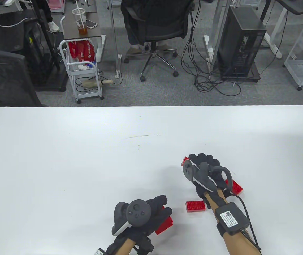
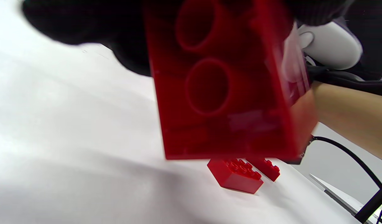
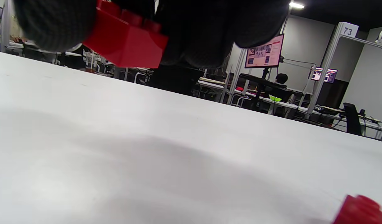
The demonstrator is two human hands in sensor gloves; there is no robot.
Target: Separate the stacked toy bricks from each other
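My left hand (image 1: 155,209) grips a red brick (image 1: 164,225) near the table's front edge; the left wrist view shows its hollow underside (image 2: 225,84) close up, lifted off the table. My right hand (image 1: 203,163) holds another red brick (image 1: 185,161) above the table, its studded top visible in the right wrist view (image 3: 125,42). A loose red brick (image 1: 196,205) lies flat between the hands. Another red brick (image 1: 235,186) lies to the right of my right wrist. Both loose bricks show in the left wrist view (image 2: 237,175), (image 2: 267,168).
The white table (image 1: 87,159) stretches wide to the left and back. Beyond its far edge are an office chair (image 1: 154,24), a computer tower (image 1: 240,45) and a white cart (image 1: 83,71) on the floor.
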